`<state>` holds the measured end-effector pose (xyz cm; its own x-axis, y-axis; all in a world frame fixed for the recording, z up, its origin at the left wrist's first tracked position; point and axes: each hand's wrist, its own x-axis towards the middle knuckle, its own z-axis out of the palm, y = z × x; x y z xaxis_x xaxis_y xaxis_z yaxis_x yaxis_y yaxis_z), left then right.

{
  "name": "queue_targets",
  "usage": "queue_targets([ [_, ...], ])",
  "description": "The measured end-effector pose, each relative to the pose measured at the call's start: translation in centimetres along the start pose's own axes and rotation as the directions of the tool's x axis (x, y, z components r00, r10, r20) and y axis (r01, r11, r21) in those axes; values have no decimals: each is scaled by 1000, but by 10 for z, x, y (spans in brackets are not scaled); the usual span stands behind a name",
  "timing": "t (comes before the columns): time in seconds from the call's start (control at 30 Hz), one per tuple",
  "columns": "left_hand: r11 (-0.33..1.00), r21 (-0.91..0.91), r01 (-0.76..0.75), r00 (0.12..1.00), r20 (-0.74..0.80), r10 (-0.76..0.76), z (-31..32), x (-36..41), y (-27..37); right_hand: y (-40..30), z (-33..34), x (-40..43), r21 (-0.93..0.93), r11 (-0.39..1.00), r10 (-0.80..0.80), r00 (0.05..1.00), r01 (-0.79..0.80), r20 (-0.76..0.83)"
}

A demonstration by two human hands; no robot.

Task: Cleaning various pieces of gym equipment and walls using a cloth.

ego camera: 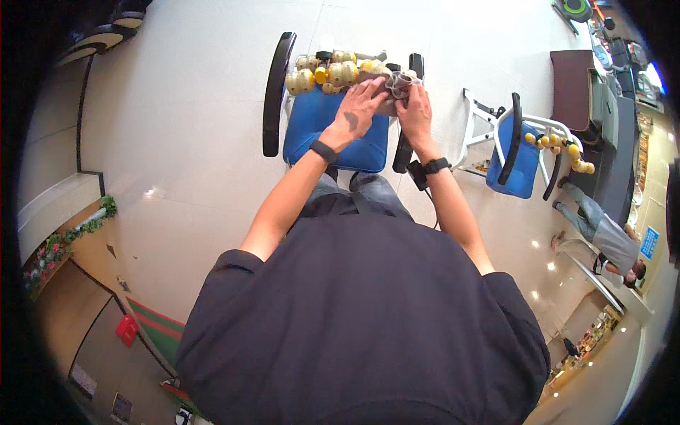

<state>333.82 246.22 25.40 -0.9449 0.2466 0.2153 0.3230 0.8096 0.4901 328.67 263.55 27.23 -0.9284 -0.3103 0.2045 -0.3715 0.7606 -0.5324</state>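
Before me stands an exercise machine with a blue padded seat [334, 135] and a black armrest [279, 95] on either side. Cream and yellow rollers [342, 73] are ranged along the seat's far edge. A crumpled grey-brown cloth [401, 81] lies over the right end of the roller row. My left hand [357, 109] has its fingers spread onto the cloth's left part. My right hand [416, 109] grips the bunched cloth at its right side. The rollers beneath the cloth are mostly hidden, and so are some of my fingertips.
A second machine with a blue seat [512, 159], white frame and similar rollers [558, 143] stands to the right. Beyond it are a dark brown cabinet [571, 87] and a person [611, 228]. A cable [433, 204] hangs by my right forearm. Glossy tiled floor [186, 106] surrounds the machines.
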Motion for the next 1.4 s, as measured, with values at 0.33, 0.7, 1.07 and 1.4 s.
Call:
queue_targets([
  [0.33,975,-193,108,964,-218,-150,-109,-35,-52,-116,-1,50,-2,903,-429,900,430,-79],
  [0.7,961,-25,275,961,-18,-276,-60,-28,-131,-111,111,114,-240,964,11,890,112,456],
  [1.07,943,179,280,907,272,-321,-84,1,-124,-113,97,67,-246,967,8,965,59,263],
  [1.4,933,296,204,965,99,-242,-85,-13,-105,-103,79,58,-198,965,-136,975,170,178],
])
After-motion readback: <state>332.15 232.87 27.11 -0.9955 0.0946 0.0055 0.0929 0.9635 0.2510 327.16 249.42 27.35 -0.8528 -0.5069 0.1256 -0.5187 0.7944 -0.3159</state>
